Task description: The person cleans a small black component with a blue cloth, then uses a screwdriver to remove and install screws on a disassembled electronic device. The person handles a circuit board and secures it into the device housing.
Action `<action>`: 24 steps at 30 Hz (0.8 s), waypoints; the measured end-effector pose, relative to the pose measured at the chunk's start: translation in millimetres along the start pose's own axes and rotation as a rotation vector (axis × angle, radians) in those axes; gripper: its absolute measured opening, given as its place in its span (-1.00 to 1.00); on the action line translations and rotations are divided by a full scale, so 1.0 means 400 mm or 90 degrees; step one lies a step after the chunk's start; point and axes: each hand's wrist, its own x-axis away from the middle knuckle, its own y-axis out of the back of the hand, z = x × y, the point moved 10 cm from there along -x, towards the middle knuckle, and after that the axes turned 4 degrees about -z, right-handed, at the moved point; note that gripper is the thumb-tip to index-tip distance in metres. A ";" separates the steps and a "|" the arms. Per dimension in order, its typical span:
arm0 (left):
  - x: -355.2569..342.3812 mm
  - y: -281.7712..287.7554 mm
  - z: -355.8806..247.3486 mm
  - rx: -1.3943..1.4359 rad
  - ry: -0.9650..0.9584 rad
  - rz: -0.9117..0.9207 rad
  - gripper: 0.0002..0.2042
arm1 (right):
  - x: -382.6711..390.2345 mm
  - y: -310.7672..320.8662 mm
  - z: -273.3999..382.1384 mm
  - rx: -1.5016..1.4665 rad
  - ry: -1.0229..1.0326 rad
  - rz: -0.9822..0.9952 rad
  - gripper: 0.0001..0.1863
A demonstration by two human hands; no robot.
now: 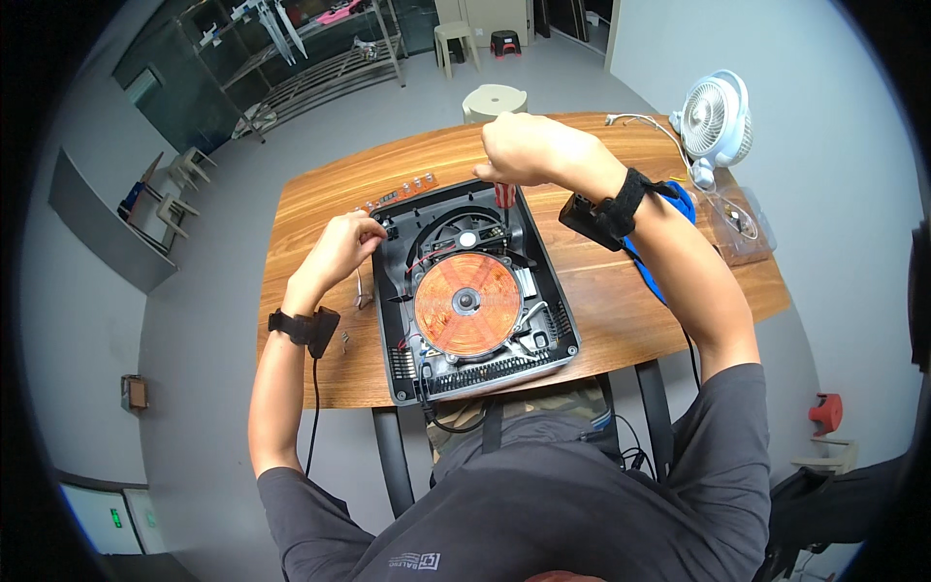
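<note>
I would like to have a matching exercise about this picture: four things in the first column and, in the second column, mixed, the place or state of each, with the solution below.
Column one
1. Flat wound coil
2. Screwdriver
3. Desk fan
4. Left hand

Column two
A. gripped by the right hand
B. at the casing's far left corner
C. orange-brown, inside the casing
D. near the table's far right corner

Right pairs: 1-C, 2-A, 3-D, 4-B

To my remote eye, copper-orange induction coil (446,310), black housing (549,276), red screwdriver handle (504,196), brown wood-grain table (325,223), bright-blue cable (648,276).
</note>
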 end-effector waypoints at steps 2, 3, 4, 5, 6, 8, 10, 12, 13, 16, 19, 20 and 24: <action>0.002 -0.001 -0.021 0.008 -0.009 0.003 -0.85 | -0.001 -0.017 -0.015 -0.021 -0.014 0.016 -0.58; 0.003 -0.009 -0.016 0.041 -0.002 0.002 -0.83 | 0.001 -0.023 -0.021 -0.032 -0.022 0.024 -0.59; 0.003 -0.011 -0.016 0.054 0.009 0.003 -0.83 | 0.005 -0.015 -0.012 -0.056 0.027 -0.006 -0.63; 0.004 -0.012 -0.016 0.066 0.019 0.004 -0.83 | 0.015 -0.006 -0.004 -0.082 0.076 -0.036 -0.66; 0.005 -0.013 -0.014 0.078 0.029 0.006 -0.82 | 0.021 0.005 0.006 -0.107 0.124 -0.067 -0.68; 0.005 -0.019 -0.003 0.075 0.033 0.015 -0.83 | 0.009 -0.025 -0.010 -0.099 0.071 0.024 -0.70; 0.008 -0.026 -0.001 0.070 0.030 0.019 -0.84 | 0.008 -0.034 -0.032 -0.057 -0.044 0.084 -0.68; 0.013 -0.025 -0.006 0.058 0.019 0.015 -0.86 | 0.003 -0.021 -0.031 -0.004 -0.062 0.070 -0.65; 0.018 -0.028 -0.011 0.057 0.014 0.020 -0.87 | 0.002 -0.017 -0.033 0.022 -0.070 0.063 -0.63; 0.007 -0.032 -0.034 0.053 -0.018 0.020 -0.89 | -0.001 -0.031 -0.060 0.061 -0.072 0.068 -0.57; 0.010 -0.032 -0.038 0.052 -0.030 0.014 -0.89 | 0.017 -0.011 -0.031 -0.026 -0.034 0.017 -0.57; 0.006 -0.033 -0.044 0.056 -0.026 0.020 -0.89 | 0.021 -0.015 -0.028 -0.049 0.008 0.005 -0.59; -0.002 -0.047 -0.049 0.074 -0.033 0.029 -0.89 | 0.007 -0.040 -0.022 -0.086 0.057 0.040 -0.71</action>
